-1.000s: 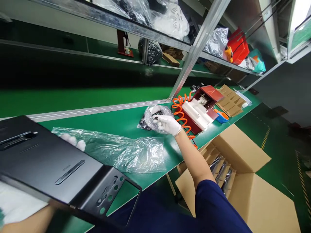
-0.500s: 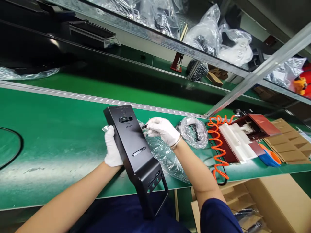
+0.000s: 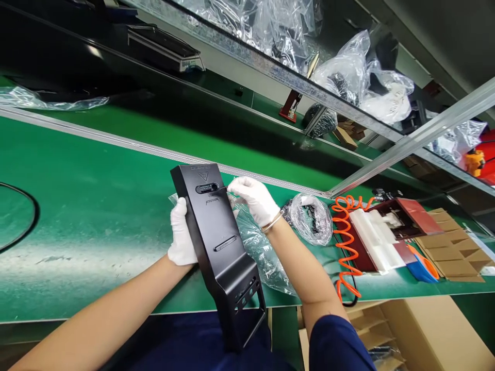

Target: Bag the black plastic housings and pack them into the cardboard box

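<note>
A long black metal panel (image 3: 216,242) with slots and a cut-out lower end stands tilted over the green bench. My left hand (image 3: 181,234), in a white glove, grips its left edge from behind. My right hand (image 3: 253,198), also gloved, pinches a small black part (image 3: 221,190) and presses it at the upper slot of the panel. An empty clear plastic bag (image 3: 259,247) lies under and right of the panel.
A small bag of black parts (image 3: 312,219) lies to the right, then an orange coiled hose (image 3: 344,242) and a red-and-white fixture (image 3: 377,232). Cardboard dividers (image 3: 450,247) sit at the far right. An open cardboard box (image 3: 425,330) stands below the bench edge. Bagged goods fill the shelf (image 3: 348,67) above.
My right hand left the small parts bag with a small black part and brought it to the panel's upper slot. The panel went from lying low at left to held upright in front.
</note>
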A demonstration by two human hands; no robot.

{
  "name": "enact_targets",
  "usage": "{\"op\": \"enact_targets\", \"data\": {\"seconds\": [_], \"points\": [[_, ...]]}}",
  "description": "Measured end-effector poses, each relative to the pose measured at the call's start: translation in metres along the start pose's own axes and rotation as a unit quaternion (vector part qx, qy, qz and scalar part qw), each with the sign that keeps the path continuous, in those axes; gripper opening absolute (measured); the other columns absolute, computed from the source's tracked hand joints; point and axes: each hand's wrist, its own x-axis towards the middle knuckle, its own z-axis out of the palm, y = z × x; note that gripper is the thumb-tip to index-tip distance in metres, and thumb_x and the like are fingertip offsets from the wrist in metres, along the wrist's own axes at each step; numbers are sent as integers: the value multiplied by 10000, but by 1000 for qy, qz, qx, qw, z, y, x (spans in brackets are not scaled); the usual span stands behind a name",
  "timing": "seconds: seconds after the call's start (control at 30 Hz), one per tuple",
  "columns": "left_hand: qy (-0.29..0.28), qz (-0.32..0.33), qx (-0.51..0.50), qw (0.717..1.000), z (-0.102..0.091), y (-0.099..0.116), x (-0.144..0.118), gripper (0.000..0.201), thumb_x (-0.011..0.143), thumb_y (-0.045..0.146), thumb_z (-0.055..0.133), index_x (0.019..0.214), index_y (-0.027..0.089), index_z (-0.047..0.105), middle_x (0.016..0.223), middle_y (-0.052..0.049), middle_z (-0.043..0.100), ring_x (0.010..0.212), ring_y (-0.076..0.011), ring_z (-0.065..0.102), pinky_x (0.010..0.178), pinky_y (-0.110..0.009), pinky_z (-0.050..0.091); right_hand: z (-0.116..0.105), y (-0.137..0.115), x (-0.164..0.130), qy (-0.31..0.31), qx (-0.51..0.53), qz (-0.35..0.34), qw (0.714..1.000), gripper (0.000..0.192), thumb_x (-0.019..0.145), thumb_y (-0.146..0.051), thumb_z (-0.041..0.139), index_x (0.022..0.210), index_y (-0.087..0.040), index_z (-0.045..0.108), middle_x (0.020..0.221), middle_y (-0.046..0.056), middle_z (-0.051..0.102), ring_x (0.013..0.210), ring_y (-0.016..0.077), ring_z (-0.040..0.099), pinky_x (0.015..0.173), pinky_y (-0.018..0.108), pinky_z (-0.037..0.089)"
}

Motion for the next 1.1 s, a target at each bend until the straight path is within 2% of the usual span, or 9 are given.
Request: {"op": "enact_targets", "data": {"seconds": [0.17, 0.33, 0.5, 0.57, 0.67, 0.73, 0.8, 0.93, 1.1], "points": [[63, 28, -45, 997, 10, -1, -3, 542, 948, 553, 432, 1208, 162, 701, 967, -82, 809, 761, -215, 750, 687, -280, 625, 21, -3, 11, -9, -10, 2, 1000, 147, 697, -297, 754, 718, -188, 657, 745, -17, 643, 707, 124, 553, 671, 250, 464], [119, 42, -37, 991, 11, 0, -2, 479, 947, 518, 473, 1174, 169, 709, 909, -54, 809, 753, -231, 752, 681, -308, 624, 34, 0, 13, 42, -56, -4, 998, 188, 703, -332, 751, 686, -198, 620, 735, -33, 623, 772, 148, 559, 747, 279, 451], [132, 44, -25, 990, 7, 1, 1, 475, 920, 535, 525, 1180, 180, 705, 940, -63, 808, 751, -235, 753, 697, -329, 627, 39, 7, 13, 103, -133, -30, 985, 227, 719, -317, 726, 626, -208, 550, 719, -46, 561, 812, 154, 542, 805, 287, 451], [126, 46, -24, 991, 8, 1, 2, 507, 937, 534, 486, 1223, 173, 697, 970, -76, 809, 769, -241, 756, 688, -330, 626, 39, 10, 13, 112, -116, -45, 986, 190, 718, -281, 720, 650, -207, 558, 764, -34, 581, 863, 159, 564, 856, 292, 464], [112, 51, -25, 992, 10, 1, 1, 555, 959, 533, 438, 1312, 171, 666, 1034, -88, 806, 830, -255, 758, 714, -338, 627, 37, 12, 12, 131, 4, -27, 991, 154, 743, -272, 722, 822, -211, 605, 896, -14, 641, 932, 157, 613, 923, 293, 492], [108, 53, -24, 993, 11, 0, 0, 565, 964, 540, 428, 1340, 184, 653, 1048, -82, 806, 852, -260, 756, 741, -352, 630, 36, 10, 12, 112, 73, -11, 991, 227, 784, -299, 718, 976, -221, 625, 1007, 4, 679, 1021, 157, 635, 977, 290, 500], [121, 51, -19, 991, 10, 0, 0, 542, 962, 538, 433, 1307, 198, 674, 1010, -67, 811, 823, -253, 757, 730, -348, 633, 36, 7, 12, 57, 75, -4, 996, 294, 795, -337, 744, 1049, -231, 641, 1075, 13, 703, 1083, 161, 640, 1017, 287, 498], [147, 53, -1, 988, 9, 0, -2, 474, 933, 548, 487, 1200, 231, 719, 919, -42, 813, 730, -222, 753, 641, -293, 619, 39, 3, 12, -36, 26, 33, 998, 404, 715, -424, 851, 1020, -221, 682, 1040, 13, 734, 970, 180, 670, 932, 316, 544], [138, 43, -1, 989, 6, -1, -3, 489, 918, 563, 518, 1279, 280, 687, 928, -33, 811, 760, -239, 759, 680, -316, 624, 41, 10, 13, -34, 72, 31, 996, 406, 699, -454, 860, 974, -206, 693, 999, 10, 736, 914, 161, 670, 850, 274, 549]]}}
